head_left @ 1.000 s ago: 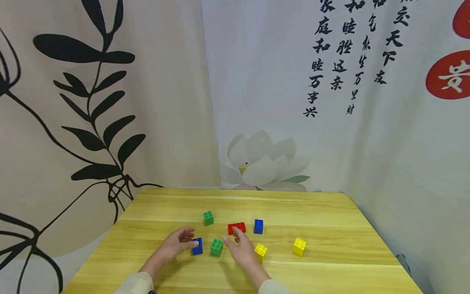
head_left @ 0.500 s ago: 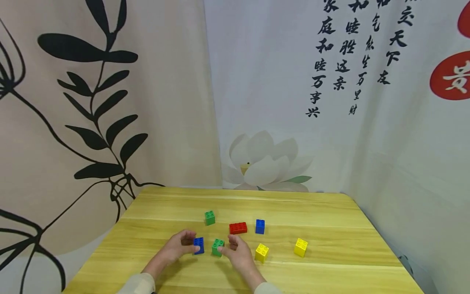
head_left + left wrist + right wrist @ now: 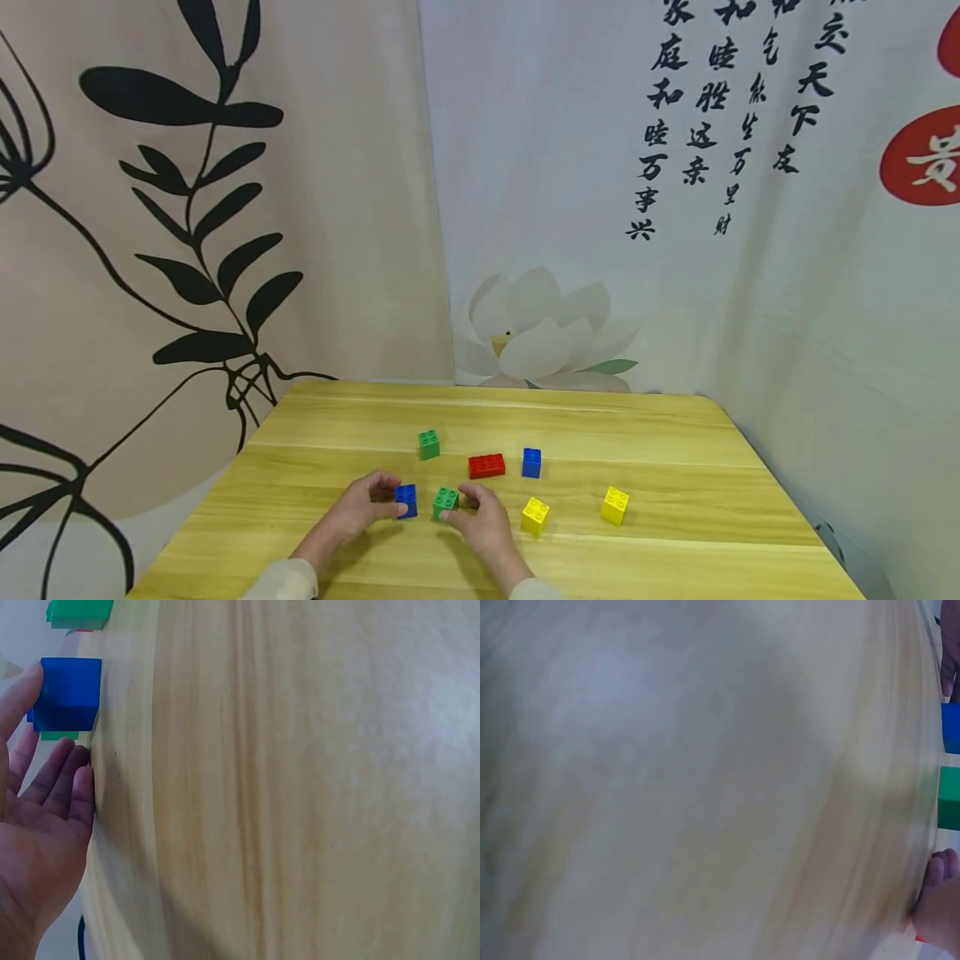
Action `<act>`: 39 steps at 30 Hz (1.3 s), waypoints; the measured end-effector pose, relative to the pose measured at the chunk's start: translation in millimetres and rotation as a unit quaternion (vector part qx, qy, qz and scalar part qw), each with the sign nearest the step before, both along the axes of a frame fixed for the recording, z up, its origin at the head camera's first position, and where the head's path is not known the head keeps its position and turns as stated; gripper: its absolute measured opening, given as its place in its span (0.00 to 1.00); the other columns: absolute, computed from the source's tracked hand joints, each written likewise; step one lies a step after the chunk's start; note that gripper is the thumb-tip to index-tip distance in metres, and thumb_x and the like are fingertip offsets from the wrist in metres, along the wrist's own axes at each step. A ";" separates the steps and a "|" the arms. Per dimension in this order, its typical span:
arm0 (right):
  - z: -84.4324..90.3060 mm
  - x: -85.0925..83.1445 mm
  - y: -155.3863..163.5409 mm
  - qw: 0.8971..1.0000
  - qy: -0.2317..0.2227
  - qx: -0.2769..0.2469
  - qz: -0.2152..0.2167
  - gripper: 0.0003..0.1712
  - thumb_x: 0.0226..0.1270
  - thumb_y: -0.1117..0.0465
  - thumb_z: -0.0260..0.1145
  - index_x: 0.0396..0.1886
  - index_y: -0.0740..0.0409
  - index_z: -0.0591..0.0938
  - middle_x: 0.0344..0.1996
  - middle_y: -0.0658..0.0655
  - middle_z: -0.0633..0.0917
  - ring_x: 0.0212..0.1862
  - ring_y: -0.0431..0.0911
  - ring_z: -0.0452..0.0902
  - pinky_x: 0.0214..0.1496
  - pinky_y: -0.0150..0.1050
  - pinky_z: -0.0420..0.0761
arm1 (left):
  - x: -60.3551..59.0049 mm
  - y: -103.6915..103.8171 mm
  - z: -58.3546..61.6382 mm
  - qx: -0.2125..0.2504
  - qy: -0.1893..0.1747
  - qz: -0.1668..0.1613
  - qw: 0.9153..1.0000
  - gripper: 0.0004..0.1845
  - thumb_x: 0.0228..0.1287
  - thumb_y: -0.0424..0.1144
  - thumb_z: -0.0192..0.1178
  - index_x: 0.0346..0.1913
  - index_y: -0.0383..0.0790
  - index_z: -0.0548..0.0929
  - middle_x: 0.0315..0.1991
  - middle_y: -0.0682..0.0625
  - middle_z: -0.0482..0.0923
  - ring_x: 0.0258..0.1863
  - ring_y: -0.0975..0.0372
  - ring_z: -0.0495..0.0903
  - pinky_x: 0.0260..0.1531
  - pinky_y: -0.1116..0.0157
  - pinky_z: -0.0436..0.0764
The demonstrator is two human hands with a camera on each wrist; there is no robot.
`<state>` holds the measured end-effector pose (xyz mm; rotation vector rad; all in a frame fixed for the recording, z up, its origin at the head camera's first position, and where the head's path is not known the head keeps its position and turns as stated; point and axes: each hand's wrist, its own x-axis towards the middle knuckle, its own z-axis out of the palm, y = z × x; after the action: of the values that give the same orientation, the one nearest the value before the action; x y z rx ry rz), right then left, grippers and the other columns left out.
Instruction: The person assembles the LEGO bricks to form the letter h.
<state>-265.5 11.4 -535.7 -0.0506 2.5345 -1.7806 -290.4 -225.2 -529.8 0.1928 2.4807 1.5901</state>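
Observation:
In the head view my left hand (image 3: 364, 507) is at a small blue building brick (image 3: 407, 500), thumb across its front and index finger by its upper left. The left wrist view shows this blue brick (image 3: 69, 694) between thumb and index finger, the other fingers loosely bent. My right hand (image 3: 484, 523) is at a green brick (image 3: 445, 501) just right of the blue one, thumb over its lower right corner and index finger by its upper right. In the right wrist view the green brick (image 3: 949, 799) is cut by the frame edge and the right thumb is hidden.
Behind the hands on the wooden table (image 3: 675, 575) are another green brick (image 3: 429, 445), a longer red brick (image 3: 487, 466) and a second blue brick (image 3: 531, 462). Two yellow bricks (image 3: 535, 517) lie to the right. A printed curtain (image 3: 360, 208) hangs behind the table.
My right hand has moved left and nearer, from over the red brick to the green brick, uncovering the red one. The left hand stays at the blue brick. The head view shifts slightly.

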 end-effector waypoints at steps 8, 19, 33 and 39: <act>-5.0 -2.7 -1.9 1.000 0.001 0.009 -0.008 0.31 0.54 0.54 0.77 0.57 0.57 0.79 0.53 0.57 0.82 0.56 0.52 0.77 0.60 0.53 0.78 | 1.5 0.2 -2.0 -0.005 -0.005 0.013 1.000 0.28 0.58 0.43 0.70 0.57 0.31 0.76 0.53 0.41 0.80 0.54 0.51 0.79 0.52 0.56 0.81; -4.5 -1.7 -0.9 1.000 0.011 0.014 -0.008 0.27 0.55 0.57 0.76 0.55 0.58 0.81 0.51 0.57 0.83 0.54 0.52 0.78 0.58 0.51 0.79 | 2.7 -0.5 -2.1 0.001 -0.002 0.003 1.000 0.26 0.60 0.43 0.69 0.56 0.31 0.76 0.52 0.41 0.81 0.52 0.53 0.79 0.49 0.57 0.82; -3.0 -3.6 1.0 1.000 0.000 0.010 0.015 0.26 0.57 0.57 0.75 0.56 0.57 0.81 0.50 0.55 0.84 0.54 0.50 0.78 0.59 0.52 0.78 | 0.2 -2.7 -0.8 -0.016 0.003 0.028 0.999 0.24 0.59 0.43 0.70 0.54 0.33 0.79 0.49 0.44 0.83 0.49 0.56 0.81 0.49 0.58 0.82; -3.1 -4.3 0.9 1.000 0.005 0.005 0.026 0.25 0.56 0.58 0.75 0.55 0.57 0.82 0.47 0.53 0.86 0.51 0.48 0.80 0.57 0.51 0.79 | -1.9 -2.1 3.4 -0.019 0.005 0.041 0.999 0.22 0.59 0.42 0.70 0.53 0.34 0.79 0.47 0.46 0.83 0.49 0.57 0.81 0.51 0.57 0.81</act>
<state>-269.8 12.3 -538.8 -0.1246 2.5247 -1.7541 -292.3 -227.3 -526.4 0.0947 2.5557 1.5767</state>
